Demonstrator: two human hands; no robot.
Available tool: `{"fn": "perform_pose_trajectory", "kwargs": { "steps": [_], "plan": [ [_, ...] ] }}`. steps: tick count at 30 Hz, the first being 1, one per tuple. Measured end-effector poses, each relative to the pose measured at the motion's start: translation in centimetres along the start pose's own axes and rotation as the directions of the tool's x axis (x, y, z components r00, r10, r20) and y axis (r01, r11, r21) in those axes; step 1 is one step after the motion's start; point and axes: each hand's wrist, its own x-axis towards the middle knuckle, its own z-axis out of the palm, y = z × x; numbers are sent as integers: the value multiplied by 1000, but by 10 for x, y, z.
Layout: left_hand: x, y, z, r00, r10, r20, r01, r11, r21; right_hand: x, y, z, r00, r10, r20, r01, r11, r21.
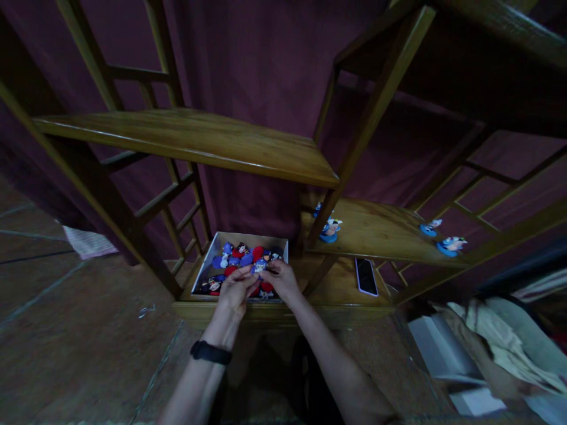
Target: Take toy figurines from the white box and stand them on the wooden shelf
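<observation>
Both of my hands meet over a white box [204, 261] on the low shelf. Between the fingertips is a small blue-and-white figurine [259, 267]. My left hand [236, 289], with a dark band on its wrist, pinches it from the left. My right hand [282, 278] grips it from the right. Beneath them, the box holds several small figurines, some with blue bases and some with red ones [257, 252]. My hands hide part of the box's front and contents.
A wooden shelf board [190, 141] juts out above the box. Several figurines, including one blue-based figurine [328, 231], stand on the right shelf [376, 230]. A phone [366, 277] lies below it. Boxes [445, 345] and cloth [496, 333] are on the floor at right.
</observation>
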Motion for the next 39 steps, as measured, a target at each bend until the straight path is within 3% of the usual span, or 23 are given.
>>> {"fn": "perform_pose_trajectory", "kwargs": {
  "steps": [7, 13, 27, 32, 39],
  "plan": [
    [-3, 6, 4, 998, 8, 66, -15, 994, 111, -1, -2, -9, 996, 67, 66, -70, 996, 58],
    [-1, 0, 7, 997, 71, 43, -78, 974, 211, -2, -2, -13, 995, 93, 36, -94, 995, 19],
    [4, -7, -1, 999, -47, -13, 48, 992, 112, -3, 7, -14, 991, 133, 33, -132, 991, -34],
    [4, -2, -2, 989, -137, 49, 135, 990, 45, 0, 6, -17, 1000, 29, -5, -30, 984, -178],
    [7, -4, 1, 987, -134, 84, 130, 990, 53, -2, 1, -25, 995, 95, 25, -91, 987, -133]
  ]
}}
